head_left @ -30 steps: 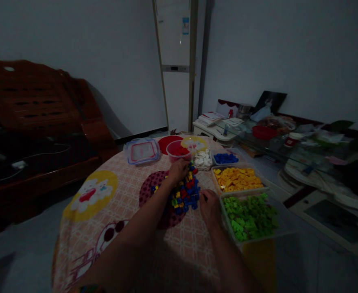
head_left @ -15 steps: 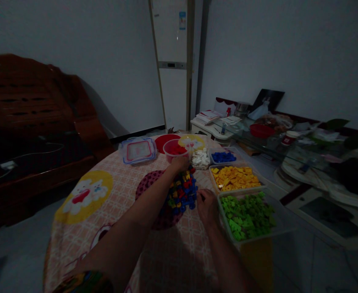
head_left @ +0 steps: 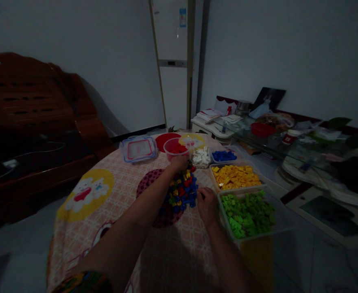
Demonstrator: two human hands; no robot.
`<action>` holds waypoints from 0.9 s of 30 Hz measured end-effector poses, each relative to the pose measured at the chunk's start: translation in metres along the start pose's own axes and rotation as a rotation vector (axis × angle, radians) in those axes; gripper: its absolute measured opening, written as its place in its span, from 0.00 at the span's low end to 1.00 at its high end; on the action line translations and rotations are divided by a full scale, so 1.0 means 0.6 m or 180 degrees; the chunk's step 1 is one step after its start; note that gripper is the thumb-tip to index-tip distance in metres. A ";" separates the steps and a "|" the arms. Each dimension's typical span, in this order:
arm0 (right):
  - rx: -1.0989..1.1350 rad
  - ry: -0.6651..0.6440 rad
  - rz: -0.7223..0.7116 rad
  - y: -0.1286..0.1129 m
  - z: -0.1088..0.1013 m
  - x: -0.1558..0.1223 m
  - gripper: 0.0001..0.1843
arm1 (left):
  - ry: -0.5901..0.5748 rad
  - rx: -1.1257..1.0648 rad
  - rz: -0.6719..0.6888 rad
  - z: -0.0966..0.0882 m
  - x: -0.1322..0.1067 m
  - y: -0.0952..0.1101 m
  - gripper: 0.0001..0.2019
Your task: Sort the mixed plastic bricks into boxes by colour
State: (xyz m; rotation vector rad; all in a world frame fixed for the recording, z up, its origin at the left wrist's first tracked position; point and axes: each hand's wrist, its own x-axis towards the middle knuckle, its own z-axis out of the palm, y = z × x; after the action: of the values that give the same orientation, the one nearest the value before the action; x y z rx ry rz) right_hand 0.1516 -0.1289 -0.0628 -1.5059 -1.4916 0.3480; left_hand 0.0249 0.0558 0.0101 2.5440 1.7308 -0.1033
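A cluster of toy building bricks, mostly blue, yellow and red, sits on the round table. At its far end is my left hand, fingers bent together and mostly hidden from me. My right hand rests beside the cluster's near right side, with its fingers curled in; what they hold, if anything, does not show. Just beyond the left hand stands a clear round tub with red bricks. White bricks are heaped to the right of that tub.
On the right, trays hold blue bricks, yellow bricks and green bricks. A clear lid with a blue edge lies at the back left of the patterned tablecloth. Beyond is a cluttered glass-topped stand.
The view has shifted very slightly. Both hands keep nearly the same places by the brick cluster, and no brick has visibly moved.
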 end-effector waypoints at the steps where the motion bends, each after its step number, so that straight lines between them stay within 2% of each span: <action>1: 0.0009 0.0025 0.0009 0.000 0.001 0.000 0.12 | -0.0010 0.0004 -0.0018 0.000 0.001 0.001 0.21; 10: -0.0032 0.0000 -0.0058 0.007 0.002 0.001 0.11 | -0.0139 -0.0043 -0.0187 -0.002 0.015 0.016 0.21; 15: 0.0004 -0.0025 -0.0034 0.005 0.001 0.001 0.11 | -0.0075 -0.0120 -0.0078 0.000 0.012 0.007 0.21; 20: -0.0026 -0.0032 -0.0042 0.005 0.002 0.000 0.11 | -0.0004 -0.0290 0.0129 -0.005 -0.025 -0.006 0.18; 24: -0.0028 -0.0002 -0.0001 0.002 0.002 0.001 0.12 | -0.0088 -0.0408 0.0211 -0.011 -0.065 -0.011 0.16; 27: -0.0038 -0.0010 -0.0002 -0.001 0.002 0.001 0.12 | 0.0312 -0.0391 0.0191 -0.013 -0.077 -0.012 0.16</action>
State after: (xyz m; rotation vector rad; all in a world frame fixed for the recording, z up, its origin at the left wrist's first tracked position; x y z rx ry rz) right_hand 0.1507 -0.1277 -0.0628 -1.5148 -1.4992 0.3418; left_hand 0.0014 0.0164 0.0219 2.5481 1.6354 0.1291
